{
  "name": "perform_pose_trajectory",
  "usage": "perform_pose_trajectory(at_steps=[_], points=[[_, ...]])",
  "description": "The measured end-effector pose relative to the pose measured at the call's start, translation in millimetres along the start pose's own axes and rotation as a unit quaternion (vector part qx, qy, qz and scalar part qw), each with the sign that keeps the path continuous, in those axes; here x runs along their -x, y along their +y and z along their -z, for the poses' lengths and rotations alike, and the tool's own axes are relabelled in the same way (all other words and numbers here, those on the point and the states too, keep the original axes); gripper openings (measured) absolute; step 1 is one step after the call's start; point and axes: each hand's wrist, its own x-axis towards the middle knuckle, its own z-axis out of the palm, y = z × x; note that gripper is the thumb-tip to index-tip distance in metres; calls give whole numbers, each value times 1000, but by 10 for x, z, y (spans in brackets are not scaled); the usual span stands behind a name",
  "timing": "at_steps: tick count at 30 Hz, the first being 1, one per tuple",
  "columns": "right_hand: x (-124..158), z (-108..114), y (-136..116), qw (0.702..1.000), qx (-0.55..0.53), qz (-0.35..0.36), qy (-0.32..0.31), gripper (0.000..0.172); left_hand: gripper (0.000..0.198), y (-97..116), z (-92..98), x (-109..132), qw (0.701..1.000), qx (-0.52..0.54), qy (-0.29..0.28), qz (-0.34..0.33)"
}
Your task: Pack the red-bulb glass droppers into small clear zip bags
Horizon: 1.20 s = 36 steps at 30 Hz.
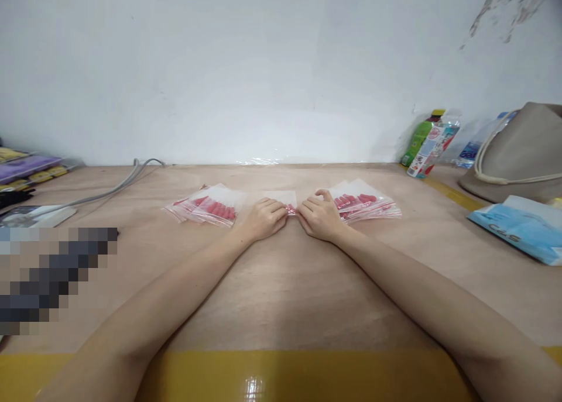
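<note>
Between my hands, at the middle of the table, lies a small clear zip bag (290, 208) with red contents. My left hand (266, 219) has its fingers closed at the bag's left side, and my right hand (319, 216) pinches its right side, index finger bent up. Their fingers cover much of the bag. Beside my left hand rests a fanned pile of zip bags (211, 206) holding red, rounded pieces. A similar pile of zip bags (362, 200) is just beyond my right hand.
Two drink bottles (432, 144) lean at the wall on the right, near a grey bag (522, 150) with a cord. A blue tissue pack (520, 229) lies in front. A grey cable (118, 185) crosses the left side. Yellow tape (219, 375) lines the table's front edge.
</note>
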Motion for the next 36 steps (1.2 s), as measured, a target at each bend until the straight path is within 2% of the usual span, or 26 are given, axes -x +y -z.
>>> perform_pose_trajectory(at_steps=[10, 17, 22, 25, 27, 29, 31, 33, 36], points=[[53, 22, 39, 1000, -6, -29, 7, 27, 24, -137, 257, 309, 999, -25, -12, 24], [68, 44, 64, 999, -29, -45, -10, 21, 28, -178, 199, 376, 998, -22, -16, 63], [78, -10, 26, 988, -140, -56, -33, 12, 29, -164, 189, 364, 998, 7, -26, 63], [53, -61, 10, 981, -172, -79, -36, 20, 26, -149, 245, 353, 997, 13, -29, 66], [37, -58, 69, 985, -155, -77, -18, 25, 38, -155, 293, 371, 994, -11, -20, 102], [45, -1, 205, 989, -125, -82, 12, 25, 51, -181, 331, 417, 984, -64, -12, 168], [105, 112, 397, 989, -93, -109, 38, 24, 48, -220, 347, 479, 962, -128, -11, 241], [232, 262, 598, 989, -62, -130, 34, 20, 46, -257, 345, 536, 938, -174, -19, 298], [518, 498, 822, 986, -15, -167, -2, 16, 49, -280, 331, 568, 921, -181, -60, 339]])
